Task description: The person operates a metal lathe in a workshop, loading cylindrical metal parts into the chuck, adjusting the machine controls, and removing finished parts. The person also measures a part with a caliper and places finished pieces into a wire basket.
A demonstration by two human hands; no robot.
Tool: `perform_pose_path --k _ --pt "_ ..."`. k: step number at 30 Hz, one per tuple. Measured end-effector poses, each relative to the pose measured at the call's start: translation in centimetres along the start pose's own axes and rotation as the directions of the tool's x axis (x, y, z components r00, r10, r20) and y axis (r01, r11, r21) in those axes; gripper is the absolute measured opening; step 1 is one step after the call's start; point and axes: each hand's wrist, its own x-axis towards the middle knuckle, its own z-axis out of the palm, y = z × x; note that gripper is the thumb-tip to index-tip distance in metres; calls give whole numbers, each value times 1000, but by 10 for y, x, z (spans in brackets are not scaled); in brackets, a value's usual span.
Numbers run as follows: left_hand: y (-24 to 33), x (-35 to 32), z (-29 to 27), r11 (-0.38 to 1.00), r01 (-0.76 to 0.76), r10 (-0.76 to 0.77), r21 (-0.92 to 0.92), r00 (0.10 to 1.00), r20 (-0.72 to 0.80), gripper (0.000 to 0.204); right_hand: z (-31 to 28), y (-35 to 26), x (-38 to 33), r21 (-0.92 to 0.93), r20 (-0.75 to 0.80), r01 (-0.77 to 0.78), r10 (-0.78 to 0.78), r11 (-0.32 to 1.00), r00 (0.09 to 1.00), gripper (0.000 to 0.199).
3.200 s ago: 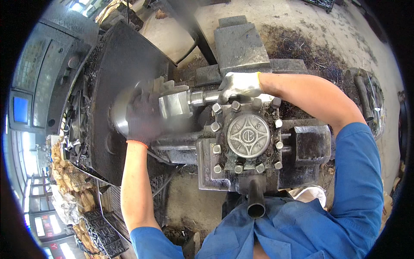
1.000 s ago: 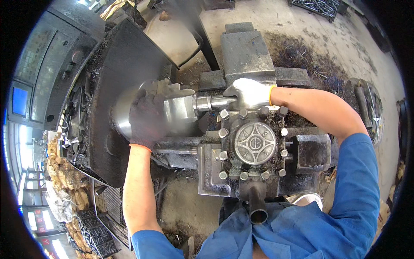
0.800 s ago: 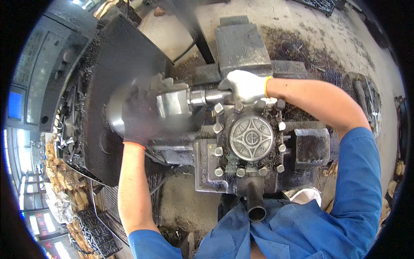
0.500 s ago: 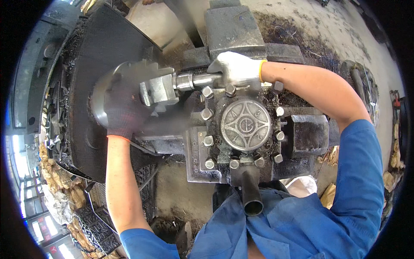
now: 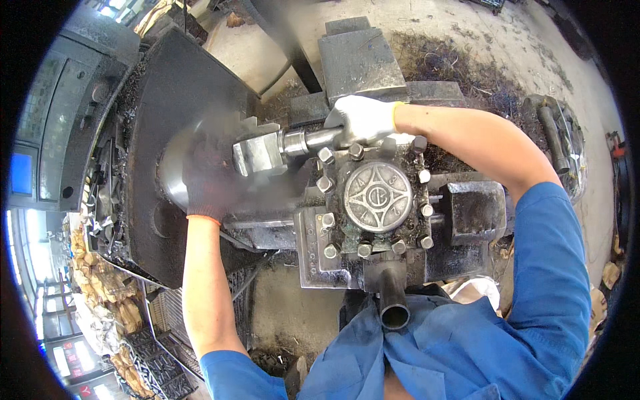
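On lathe chuck: L hand; R hand round steel shaft.

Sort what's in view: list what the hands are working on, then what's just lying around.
In use:
left hand, dark glove, on the round chuck
right hand, white glove, gripping the steel bar
metal block on the bar's end
bolted tool post

Lying about:
metal shavings
pipe handle
control panel

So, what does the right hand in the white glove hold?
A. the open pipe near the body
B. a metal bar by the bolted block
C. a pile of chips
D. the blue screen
B: the right hand is closed around the metal bar, just above the bolted block.
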Motion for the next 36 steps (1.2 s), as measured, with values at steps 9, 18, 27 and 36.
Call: perform_pose_path --k 9,18,27,36 --pt "5 11 -3 993 40 -46 109 998 50 79 22 42 1 33 -85 78 -75 996 994 43" --pt "10 10 -5 989 56 -72 137 991 110 78 -4 9 -5 172 91 -72 57 983 994 35" --pt "8 3 -6 985 46 -65 163 992 108 74 0 21 -1 74 45 36 -40 997 998 32" --pt "24 11 -28 992 120 -123 28 972 198 75 -65 34 -165 82 -612 -282 271 956 743 34"
